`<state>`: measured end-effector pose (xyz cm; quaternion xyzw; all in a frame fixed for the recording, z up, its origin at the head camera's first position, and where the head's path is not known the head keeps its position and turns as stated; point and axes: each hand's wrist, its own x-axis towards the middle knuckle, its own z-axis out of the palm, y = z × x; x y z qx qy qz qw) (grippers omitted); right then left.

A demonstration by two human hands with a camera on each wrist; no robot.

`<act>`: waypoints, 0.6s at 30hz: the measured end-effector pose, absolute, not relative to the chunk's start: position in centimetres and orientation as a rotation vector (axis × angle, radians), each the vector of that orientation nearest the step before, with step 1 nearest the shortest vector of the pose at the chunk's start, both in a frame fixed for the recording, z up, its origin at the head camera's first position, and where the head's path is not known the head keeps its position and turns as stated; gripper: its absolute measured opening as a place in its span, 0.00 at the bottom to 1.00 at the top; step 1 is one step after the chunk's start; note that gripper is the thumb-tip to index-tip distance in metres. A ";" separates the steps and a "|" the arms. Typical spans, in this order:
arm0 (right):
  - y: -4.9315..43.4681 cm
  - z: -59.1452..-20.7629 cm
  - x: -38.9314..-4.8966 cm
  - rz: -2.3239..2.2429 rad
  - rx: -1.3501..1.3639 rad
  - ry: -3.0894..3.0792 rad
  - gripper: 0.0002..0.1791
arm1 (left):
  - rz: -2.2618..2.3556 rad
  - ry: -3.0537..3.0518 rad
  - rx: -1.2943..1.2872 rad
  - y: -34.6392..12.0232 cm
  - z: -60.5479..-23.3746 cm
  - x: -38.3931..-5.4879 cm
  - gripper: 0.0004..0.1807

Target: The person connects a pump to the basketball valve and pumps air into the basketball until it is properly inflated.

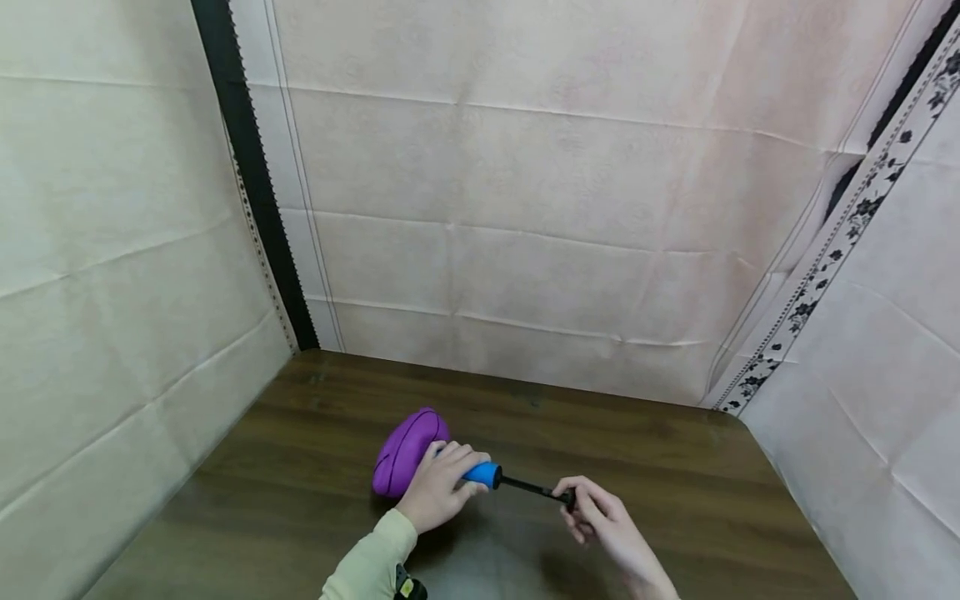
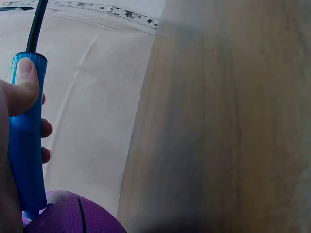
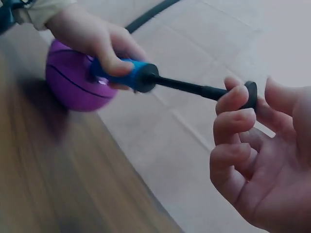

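One blue pump (image 1: 482,475): gripped by fingers of the left hand (image 1: 441,489). Black handle (image 3: 251,95): held in fingers of the right hand (image 1: 603,518). One purple ball (image 1: 405,454): just beside the left fingers.

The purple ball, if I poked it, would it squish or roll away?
The purple ball would probably squish, because it looks sunken instead of round. That lopsided shape may make it wobble more than roll. It's likely not very slippery either, since its skin looks bumpy in the left wrist view.
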<state>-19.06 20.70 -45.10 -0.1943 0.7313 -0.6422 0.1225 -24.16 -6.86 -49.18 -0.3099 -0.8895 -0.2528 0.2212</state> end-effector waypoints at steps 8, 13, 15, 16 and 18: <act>18.3 -46.8 -20.1 -1.890 -0.916 2.120 0.14 | -0.593 -2.484 -0.892 -5.2 -49.9 -24.0 0.19; 16.5 -47.8 -20.5 -1.865 -0.898 2.112 0.14 | -0.592 -2.468 -0.957 -5.1 -49.6 -23.3 0.19; 16.6 -47.8 -20.4 -1.819 -0.883 2.113 0.14 | -0.576 -2.442 -0.982 -5.5 -49.5 -23.1 0.19; 16.8 -47.6 -20.3 -1.794 -0.869 2.120 0.14 | -0.572 -2.433 -0.990 -5.7 -49.4 -23.1 0.19; 17.5 -47.2 -20.0 -1.760 -0.841 2.137 0.15 | -0.567 -2.421 -0.994 -6.1 -49.4 -23.2 0.19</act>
